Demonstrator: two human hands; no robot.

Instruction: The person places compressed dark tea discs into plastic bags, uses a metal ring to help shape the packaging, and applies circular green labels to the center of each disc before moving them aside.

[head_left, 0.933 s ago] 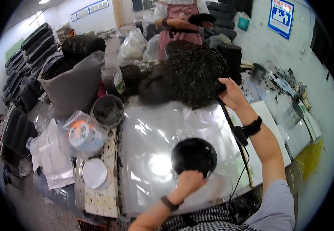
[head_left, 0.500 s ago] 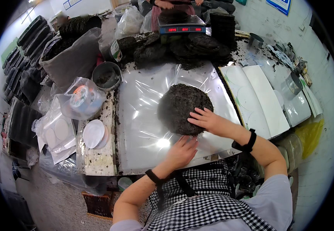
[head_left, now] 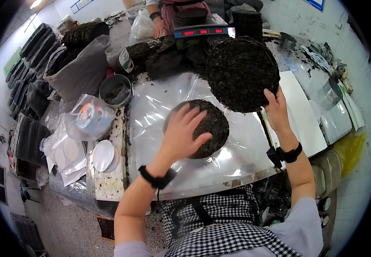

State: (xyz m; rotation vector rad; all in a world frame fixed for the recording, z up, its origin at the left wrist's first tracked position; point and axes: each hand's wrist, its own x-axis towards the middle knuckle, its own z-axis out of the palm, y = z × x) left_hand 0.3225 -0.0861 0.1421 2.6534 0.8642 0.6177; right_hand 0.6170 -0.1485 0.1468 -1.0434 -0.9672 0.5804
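Right hand (head_left: 277, 111): fingers pinching lower right edge of raised dried-seaweed disc (head_left: 243, 73). Left hand (head_left: 180, 136): fingers spread wide, gripping nothing, over second seaweed disc (head_left: 216, 124) on plastic sheet (head_left: 149, 124).

Rough, fibrous discs (head_left: 243, 75) and glossy, plastic-looking sheet (head_left: 149, 122).

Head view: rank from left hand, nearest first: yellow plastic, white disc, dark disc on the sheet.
From the left hand:
1. Dark disc: directly under it, on the clear sheet.
2. White disc: off to its left.
3. Yellow plastic: far right.
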